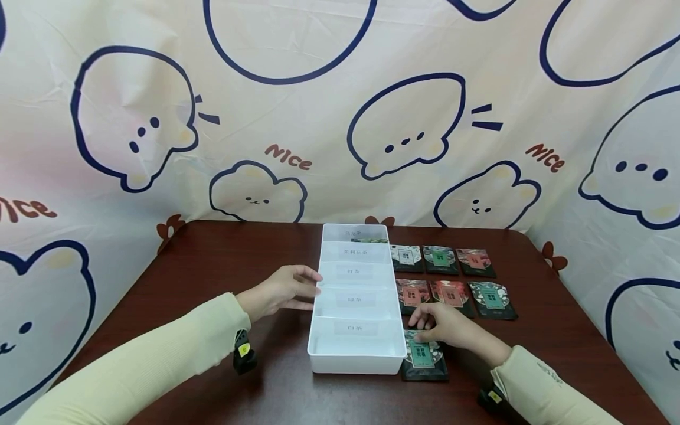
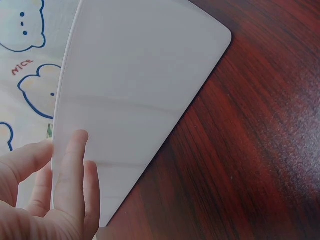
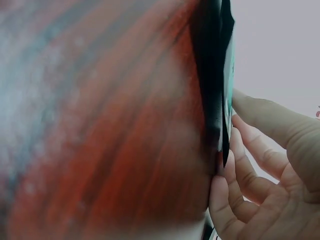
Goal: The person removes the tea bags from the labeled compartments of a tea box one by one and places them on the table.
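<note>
A long white box [image 1: 356, 345] with several labelled compartments stands mid-table. My left hand [image 1: 284, 289] rests its fingers against the box's left wall; in the left wrist view the fingers [image 2: 75, 170] lie fairly straight along that wall and rim. Right of the box's front end, a dark tea packet with a green label [image 1: 422, 356] lies flat. My right hand [image 1: 441, 324] pinches its far edge, thumb on the printed face. Seen edge-on in the right wrist view, the packet [image 3: 215, 85] has the other fingers curled at its edge. A greenish packet [image 1: 369, 240] sits in the rearmost compartment.
Two rows of tea packets lie right of the box. The back row has a pale-labelled packet [image 1: 406, 258], a green one [image 1: 440, 260] and a red one [image 1: 476, 262]. Two red packets [image 1: 451, 295] and a green one [image 1: 492, 299] form the nearer row.
</note>
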Demonstrator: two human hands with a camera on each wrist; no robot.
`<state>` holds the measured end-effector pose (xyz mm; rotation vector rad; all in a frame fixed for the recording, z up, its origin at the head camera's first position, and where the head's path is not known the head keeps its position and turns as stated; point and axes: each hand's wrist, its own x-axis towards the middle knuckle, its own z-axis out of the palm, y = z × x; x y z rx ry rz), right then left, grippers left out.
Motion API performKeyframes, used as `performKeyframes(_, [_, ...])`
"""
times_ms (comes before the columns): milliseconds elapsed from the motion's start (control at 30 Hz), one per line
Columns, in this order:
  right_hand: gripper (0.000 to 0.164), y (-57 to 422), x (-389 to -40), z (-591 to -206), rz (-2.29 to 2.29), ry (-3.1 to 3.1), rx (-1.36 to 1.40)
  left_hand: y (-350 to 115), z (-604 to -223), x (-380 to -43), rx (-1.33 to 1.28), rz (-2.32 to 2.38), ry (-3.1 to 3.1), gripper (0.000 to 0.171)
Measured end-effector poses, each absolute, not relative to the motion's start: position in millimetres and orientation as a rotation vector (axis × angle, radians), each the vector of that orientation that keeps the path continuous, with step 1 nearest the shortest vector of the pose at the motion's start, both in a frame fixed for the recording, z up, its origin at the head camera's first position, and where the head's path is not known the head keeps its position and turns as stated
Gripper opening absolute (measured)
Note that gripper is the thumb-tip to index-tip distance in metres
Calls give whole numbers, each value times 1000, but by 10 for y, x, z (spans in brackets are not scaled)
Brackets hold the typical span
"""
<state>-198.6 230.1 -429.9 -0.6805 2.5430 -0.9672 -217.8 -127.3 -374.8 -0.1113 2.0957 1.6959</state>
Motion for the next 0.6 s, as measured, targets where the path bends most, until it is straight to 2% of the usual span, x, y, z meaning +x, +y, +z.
performKeyframes(367, [23,2320,-1999,-4272,-986,2533,-674,-1268,-3753,-2177,-112,1695,2099,35])
performKeyframes(600, [23,2351,-2039,-4033,-1045,2558,-704,-1259,-3758,-2196,-126,1694,2103,34])
